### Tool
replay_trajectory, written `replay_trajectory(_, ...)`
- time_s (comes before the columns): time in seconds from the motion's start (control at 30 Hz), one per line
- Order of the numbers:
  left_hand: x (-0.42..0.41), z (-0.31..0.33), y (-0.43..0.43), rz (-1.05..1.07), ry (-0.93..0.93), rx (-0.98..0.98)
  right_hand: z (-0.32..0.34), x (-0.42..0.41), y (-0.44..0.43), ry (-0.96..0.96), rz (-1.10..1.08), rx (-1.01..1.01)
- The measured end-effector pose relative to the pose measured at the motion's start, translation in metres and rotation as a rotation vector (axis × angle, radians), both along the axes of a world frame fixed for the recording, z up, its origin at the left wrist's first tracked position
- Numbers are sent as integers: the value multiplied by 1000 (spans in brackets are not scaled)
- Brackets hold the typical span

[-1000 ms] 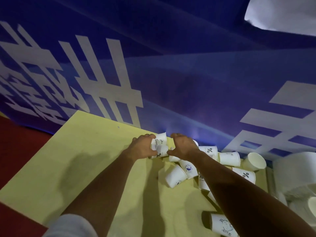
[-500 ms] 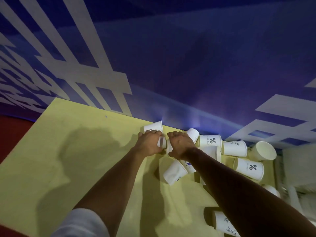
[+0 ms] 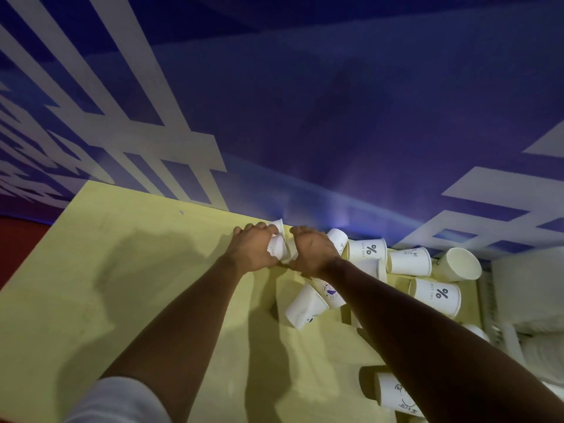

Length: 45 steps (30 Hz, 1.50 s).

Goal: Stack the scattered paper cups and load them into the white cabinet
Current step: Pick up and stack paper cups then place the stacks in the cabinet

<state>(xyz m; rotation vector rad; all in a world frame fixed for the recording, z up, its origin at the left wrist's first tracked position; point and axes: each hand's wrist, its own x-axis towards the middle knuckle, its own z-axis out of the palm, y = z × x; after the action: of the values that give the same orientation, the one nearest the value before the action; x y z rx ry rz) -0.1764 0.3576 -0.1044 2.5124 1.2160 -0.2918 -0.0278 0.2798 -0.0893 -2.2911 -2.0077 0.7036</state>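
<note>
Two hands meet at the centre of the frame over the yellow table [image 3: 122, 285]. The left hand [image 3: 254, 251] curls its fingers round the held cups [image 3: 279, 248], and the right hand [image 3: 312, 254] grips them from the other side. Loose cups [image 3: 409, 262] lie scattered right of centre, near the white cabinet [image 3: 525, 288] at the right edge.

Tally on the yellow table [image 3: 128, 270]
Counts two hands, left hand [image 3: 254, 250] and right hand [image 3: 311, 254], at the table's far edge; about a dozen white paper cups [image 3: 409, 261] on the table's right half, two printed with %, some half hidden; one white cabinet [image 3: 525, 288] off the table's right edge.
</note>
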Motion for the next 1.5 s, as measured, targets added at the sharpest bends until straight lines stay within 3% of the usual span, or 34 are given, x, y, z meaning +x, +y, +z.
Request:
replay_trajectory(0.3, 2, 92, 4, 109, -201, -10, 92, 14, -13, -3, -198, 121)
replay_trajectory(0.67, 49, 189, -72, 66, -345, 32, 176, 57, -108, -38, -264, 290)
replay_trajectory(1.2, 171, 200, -296, 122, -394, -42, 185, 190, -333, 79, -354, 357)
replay_trajectory(1.5, 228, 201, -337, 23, -405, -132, 184, 246, -405, 71, -486, 323)
